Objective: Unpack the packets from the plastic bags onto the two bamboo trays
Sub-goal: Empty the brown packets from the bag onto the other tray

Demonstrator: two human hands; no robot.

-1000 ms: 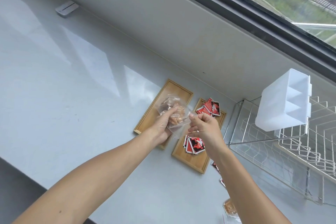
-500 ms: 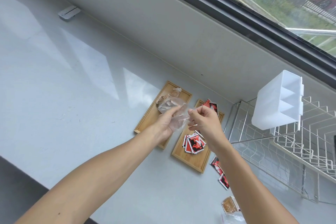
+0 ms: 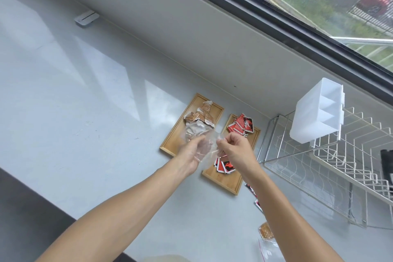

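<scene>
Above the left tray [image 3: 172, 142], both hands hold one clear bag [image 3: 196, 134] between them. The left hand [image 3: 191, 152] grips its lower part with fingers wrapped round the plastic; the right hand [image 3: 235, 151] pinches the bag's edge between thumb and fingers. The bag's mouth points at the far end of the tray, where brown packets [image 3: 201, 116] lie in a loose heap, some just at the opening. Whether any packet is left inside cannot be told. Beside it, the right tray [image 3: 227, 181] carries red packets [image 3: 241, 126] at its far end and more red ones nearer, partly hidden by the right hand. A few red packets lie on the counter [image 3: 85, 134] under the right forearm. Nearer the viewer sit another brown packet [image 3: 265, 231] and a second bag [image 3: 271, 250]. A wire rack [image 3: 319, 176] stands on the right.
</scene>
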